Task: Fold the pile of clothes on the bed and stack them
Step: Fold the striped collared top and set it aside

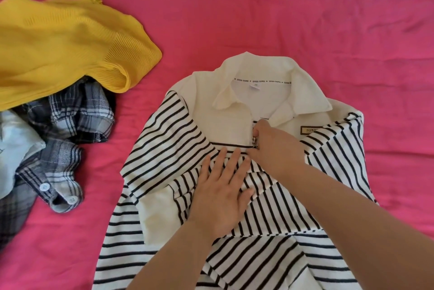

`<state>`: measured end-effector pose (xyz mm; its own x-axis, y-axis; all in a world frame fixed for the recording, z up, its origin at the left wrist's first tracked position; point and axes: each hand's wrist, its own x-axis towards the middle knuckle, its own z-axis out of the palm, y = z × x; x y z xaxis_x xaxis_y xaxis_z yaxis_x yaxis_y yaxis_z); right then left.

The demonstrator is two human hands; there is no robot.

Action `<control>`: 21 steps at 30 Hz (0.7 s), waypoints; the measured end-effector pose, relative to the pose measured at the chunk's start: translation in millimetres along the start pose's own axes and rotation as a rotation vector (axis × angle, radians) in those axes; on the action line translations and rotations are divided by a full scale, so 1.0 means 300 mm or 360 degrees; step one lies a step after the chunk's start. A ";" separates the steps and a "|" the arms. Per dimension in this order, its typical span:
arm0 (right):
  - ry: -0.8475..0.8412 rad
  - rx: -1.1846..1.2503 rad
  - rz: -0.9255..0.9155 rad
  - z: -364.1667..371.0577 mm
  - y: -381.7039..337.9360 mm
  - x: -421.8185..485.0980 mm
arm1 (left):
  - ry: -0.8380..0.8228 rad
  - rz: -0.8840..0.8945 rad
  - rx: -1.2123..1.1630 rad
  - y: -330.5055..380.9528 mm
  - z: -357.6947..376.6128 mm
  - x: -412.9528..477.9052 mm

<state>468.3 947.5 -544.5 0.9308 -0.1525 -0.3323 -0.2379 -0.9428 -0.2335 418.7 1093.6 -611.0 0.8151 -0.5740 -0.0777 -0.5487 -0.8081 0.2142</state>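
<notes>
Now L hand (220,195) flat, fingers (234,160) apart, on striped shirt (164,130); R hand (276,149) fingers pinch zip pull (255,141).

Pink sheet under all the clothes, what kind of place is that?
Most likely a bed in a bedroom. The wrinkled pink sheet fills the whole view, a yellow knit and a plaid shirt lie heaped on it, and a striped shirt is spread out for folding.

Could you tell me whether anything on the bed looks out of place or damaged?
The cream cuff on the striped shirt shows a faint yellowish patch, possibly a stain. Its collar lies a little lopsided, and the right hand pinches the zip pull of the open zip.
</notes>
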 end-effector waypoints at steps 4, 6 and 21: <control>0.0008 0.0139 0.0030 -0.016 -0.003 0.030 | -0.0015 -0.0014 -0.0021 0.003 -0.007 0.000; 0.0039 0.0343 0.0099 -0.034 0.007 0.033 | -0.0020 -0.0034 -0.0020 0.004 -0.009 0.002; 0.0161 0.2899 0.1022 -0.240 -0.015 0.222 | -0.0122 -0.0059 -0.0035 0.001 -0.003 0.011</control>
<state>551.4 920.4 -499.9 0.5944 -0.3737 -0.7120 -0.3942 0.6364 -0.6630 421.5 1091.6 -610.4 0.8176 -0.5530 -0.1600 -0.5137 -0.8263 0.2308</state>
